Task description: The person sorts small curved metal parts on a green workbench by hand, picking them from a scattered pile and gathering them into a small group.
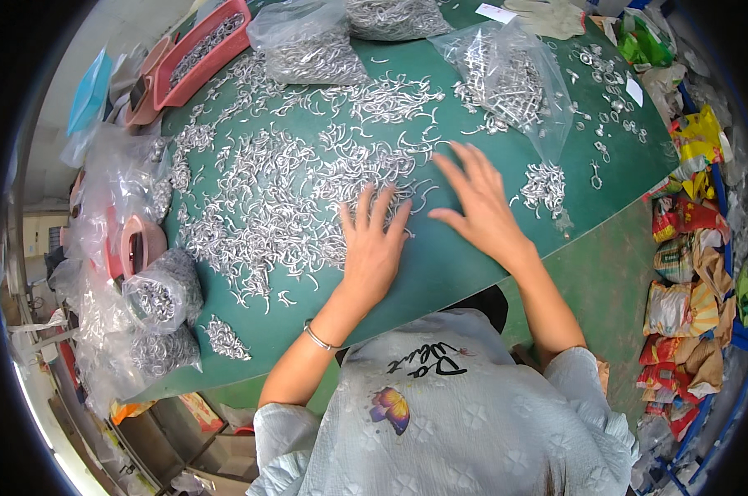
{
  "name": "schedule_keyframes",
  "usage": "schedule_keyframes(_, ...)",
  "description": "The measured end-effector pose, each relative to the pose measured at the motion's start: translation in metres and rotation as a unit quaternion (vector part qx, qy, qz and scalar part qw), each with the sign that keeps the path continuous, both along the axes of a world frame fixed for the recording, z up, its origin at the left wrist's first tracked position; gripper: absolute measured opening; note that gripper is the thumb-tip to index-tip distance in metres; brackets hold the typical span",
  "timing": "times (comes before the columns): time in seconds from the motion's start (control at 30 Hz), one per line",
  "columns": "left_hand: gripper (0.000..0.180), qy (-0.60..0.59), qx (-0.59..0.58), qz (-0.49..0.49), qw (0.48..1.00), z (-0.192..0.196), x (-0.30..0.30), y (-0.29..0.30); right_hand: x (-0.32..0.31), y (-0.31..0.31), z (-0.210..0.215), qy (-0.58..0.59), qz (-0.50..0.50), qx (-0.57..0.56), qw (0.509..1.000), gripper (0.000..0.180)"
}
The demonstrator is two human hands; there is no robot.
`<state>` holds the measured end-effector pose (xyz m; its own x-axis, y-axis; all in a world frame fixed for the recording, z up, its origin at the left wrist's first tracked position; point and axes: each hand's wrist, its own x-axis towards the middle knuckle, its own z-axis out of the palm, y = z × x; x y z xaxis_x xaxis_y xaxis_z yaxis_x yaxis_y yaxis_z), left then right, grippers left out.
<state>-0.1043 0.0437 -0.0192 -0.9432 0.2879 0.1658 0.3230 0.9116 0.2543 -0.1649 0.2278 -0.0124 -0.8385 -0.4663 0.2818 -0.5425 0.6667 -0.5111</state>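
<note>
Many small curved silver metal pieces [262, 194] lie spread in a loose layer over the green table [440, 264]. My left hand [372, 248] rests with fingers spread on the right part of this layer, its fingertips among the pieces. To the right, my right hand [480, 198] is open too, fingers stretched out and thumb apart, over the table by the edge of the layer. A few pieces lie between the two hands. Neither hand holds anything that I can see. Right of my right hand sits a small heap of silver pieces [544, 188].
Clear bags of metal parts [316, 54] stand along the far side, another bag [506, 78] at the far right. A pink tray [240, 41] of parts is at the far left. More filled bags [165, 351] line the left edge. Rings [609, 91] lie scattered at right.
</note>
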Motion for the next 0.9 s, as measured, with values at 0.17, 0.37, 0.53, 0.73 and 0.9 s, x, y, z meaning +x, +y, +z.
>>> schedule_keyframes(0.17,0.042,0.02,0.019,0.062,0.998,-0.006,-0.007,-0.027,-0.001,-0.034,-0.019,-0.012,0.144,0.002,0.989,0.06)
schedule_keyframes(0.37,0.022,0.093,0.102,0.093,0.986,-0.014,-0.007,-0.069,-0.004,-0.015,-0.029,-0.017,0.11,-0.087,0.99,0.015)
schedule_keyframes(0.53,0.027,0.116,0.105,0.171,0.973,-0.013,-0.035,-0.105,-0.031,-0.015,-0.023,-0.008,-0.032,-0.134,0.99,0.011)
schedule_keyframes(0.73,0.031,0.061,0.057,0.137,0.987,0.008,-0.011,-0.059,-0.013,-0.048,0.0,-0.011,0.101,-0.046,0.994,0.046)
schedule_keyframes(0.9,0.035,0.013,-0.08,0.123,0.989,-0.013,0.011,-0.076,0.0,-0.045,-0.017,-0.013,0.175,0.03,0.984,0.031)
